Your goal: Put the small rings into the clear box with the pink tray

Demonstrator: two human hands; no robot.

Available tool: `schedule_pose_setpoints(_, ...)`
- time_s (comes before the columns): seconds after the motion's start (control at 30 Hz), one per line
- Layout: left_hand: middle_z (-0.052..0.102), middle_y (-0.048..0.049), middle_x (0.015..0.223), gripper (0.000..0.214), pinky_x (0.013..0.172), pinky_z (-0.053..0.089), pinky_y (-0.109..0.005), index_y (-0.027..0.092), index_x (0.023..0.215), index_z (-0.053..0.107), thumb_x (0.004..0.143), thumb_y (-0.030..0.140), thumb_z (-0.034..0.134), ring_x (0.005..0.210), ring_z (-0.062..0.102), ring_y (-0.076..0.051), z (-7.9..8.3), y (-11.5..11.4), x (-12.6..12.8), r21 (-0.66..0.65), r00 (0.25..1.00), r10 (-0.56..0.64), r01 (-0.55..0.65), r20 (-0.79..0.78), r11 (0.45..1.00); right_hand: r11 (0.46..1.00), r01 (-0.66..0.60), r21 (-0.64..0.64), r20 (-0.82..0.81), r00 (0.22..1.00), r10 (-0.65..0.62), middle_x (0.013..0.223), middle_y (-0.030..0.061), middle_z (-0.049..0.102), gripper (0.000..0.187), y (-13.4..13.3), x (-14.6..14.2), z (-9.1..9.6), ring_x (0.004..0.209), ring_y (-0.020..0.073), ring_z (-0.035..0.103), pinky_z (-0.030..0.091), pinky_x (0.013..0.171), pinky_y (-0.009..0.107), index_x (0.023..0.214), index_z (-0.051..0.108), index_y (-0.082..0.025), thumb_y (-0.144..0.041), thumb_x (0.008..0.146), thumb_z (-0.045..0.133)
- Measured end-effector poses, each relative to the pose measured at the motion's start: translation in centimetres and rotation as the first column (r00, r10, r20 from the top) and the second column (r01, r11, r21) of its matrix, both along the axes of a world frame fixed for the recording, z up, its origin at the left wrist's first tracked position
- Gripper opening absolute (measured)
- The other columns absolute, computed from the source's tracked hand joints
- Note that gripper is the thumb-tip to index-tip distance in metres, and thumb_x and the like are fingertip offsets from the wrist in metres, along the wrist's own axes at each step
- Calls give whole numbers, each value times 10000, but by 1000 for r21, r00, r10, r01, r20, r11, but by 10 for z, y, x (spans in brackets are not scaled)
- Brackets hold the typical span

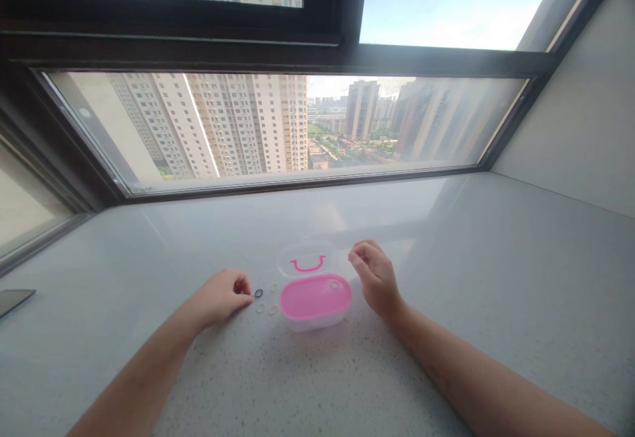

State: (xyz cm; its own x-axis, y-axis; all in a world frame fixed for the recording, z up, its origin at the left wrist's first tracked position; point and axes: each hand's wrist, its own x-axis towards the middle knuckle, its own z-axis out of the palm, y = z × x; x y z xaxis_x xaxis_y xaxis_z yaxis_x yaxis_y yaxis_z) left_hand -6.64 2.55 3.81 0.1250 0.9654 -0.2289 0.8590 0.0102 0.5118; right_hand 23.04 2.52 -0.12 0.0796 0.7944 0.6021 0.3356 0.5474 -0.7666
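A small oval box with a pink bottom point(316, 299) lies open on the pale stone sill, its clear lid point(306, 258) with a pink handle folded back behind it. A small clear ring point(336, 285) rests inside the box at its right end. Left of the box lie a black ring point(258, 293) and three pale rings point(266, 305). My left hand point(221, 296) rests on the sill with its fingers curled, fingertips right beside the black ring. My right hand point(374, 277) hovers just right of the box, fingers curled in a loose pinch; nothing shows in them.
A dark flat object, perhaps a phone point(14, 299), lies at the far left edge of the sill. A wide window point(297, 126) with a dark frame runs along the back. A pale wall point(585, 119) rises on the right.
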Motion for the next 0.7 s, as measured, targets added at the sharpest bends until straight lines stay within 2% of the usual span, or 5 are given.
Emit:
schedule_pose_setpoints(0.2,635,-15,622,94,570,374,-254,181,600,615,634,243,554,661,590,-200,-2,-1,-1,-21,999,-39,38,-37,999,1000,-3,-10,1,1000,3,752,10,487,210,0,1,0,700,156,467,370,619,278,655,512,-188,-210,864,504)
schedule_pose_setpoints(0.37,624,-30,670,108,576,363,-265,184,632,566,695,220,486,659,563,-199,5,-5,2,41,996,-50,53,-69,998,1000,-12,-19,-15,1000,12,757,10,491,203,1,0,-2,699,152,474,379,596,265,655,524,-186,-212,856,512)
schedule_pose_setpoints(0.53,576,24,633,106,551,345,-239,206,703,550,752,198,456,605,529,-159,15,-15,20,94,981,-189,192,-39,977,999,-20,-37,-34,999,19,769,13,489,208,0,0,-2,699,151,477,383,566,256,651,521,-185,-220,856,515)
schedule_pose_setpoints(0.7,576,30,602,181,560,342,-235,201,804,625,734,141,469,581,532,-153,13,-27,41,120,967,-244,252,-79,960,998,-24,-49,-43,999,22,780,17,482,212,-1,-1,-3,697,148,473,379,546,249,647,510,-185,-217,856,519)
